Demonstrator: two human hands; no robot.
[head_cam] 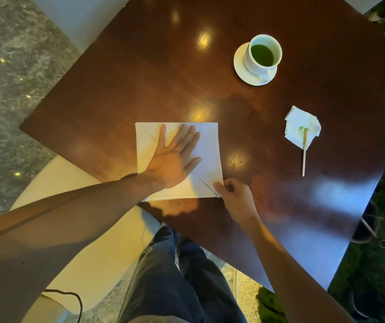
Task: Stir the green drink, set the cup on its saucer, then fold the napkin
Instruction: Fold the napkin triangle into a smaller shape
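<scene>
While the left hand (174, 157) pressed flat, fingers spread, on the white napkin (207, 148) at the table's (140, 66) near edge, the right hand (234, 194) pinched its creased near-right corner.

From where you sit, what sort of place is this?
Probably a café or lounge, though I can't be sure: a glossy dark wooden table, a white cup of green drink on its saucer, a cloth napkin, and a cream cushioned seat.

The left hand (174, 157) lies flat, fingers spread, on the white napkin (206, 150). The right hand (234, 194) pinches its near right corner. The cup (263, 54) of green drink stands on its saucer (241, 65).
</scene>
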